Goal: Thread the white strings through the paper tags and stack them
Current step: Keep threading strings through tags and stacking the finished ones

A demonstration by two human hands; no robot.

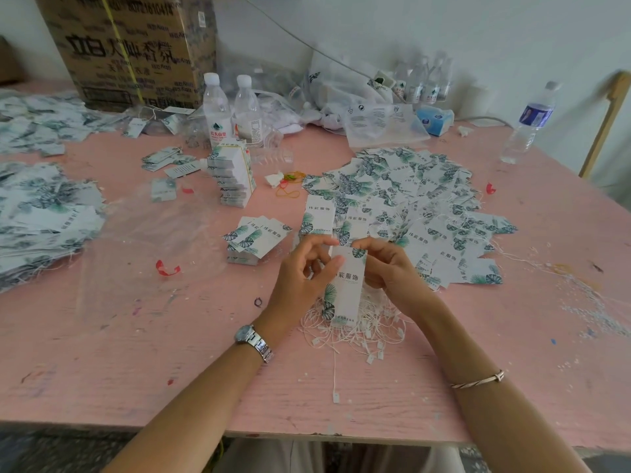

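Pinching one paper tag [346,291] near its top. Left hand [300,271]: thumb and forefinger clamp the tag's left edge. Right hand [389,268]: fingers curled in at the top right corner, likely where the hole is. Can't tell if a string sits between the right fingertips, too small to see.

The tag is held roughly upright, and its lower end hangs over the loose pile of white strings [362,331] on the pink table [170,370]. A small tag stack [254,242] lies just beyond the left hand. A big fanned spread of tags [409,199] lies beyond the right hand, with strings trailing out of it. A banded stack [234,175], water bottles [216,107] and a cardboard box [129,46] sit further back.

Risks as I read it:
- The string pile looks tangled, so pulling one could drag several up and onto the tag.
- The hole is hidden under the fingers, so the string end could miss it or fray.
- A hard pinch at the corner could crease the paper.
- The spread is messy, so a tag dropped there could snag on the trailing strings.
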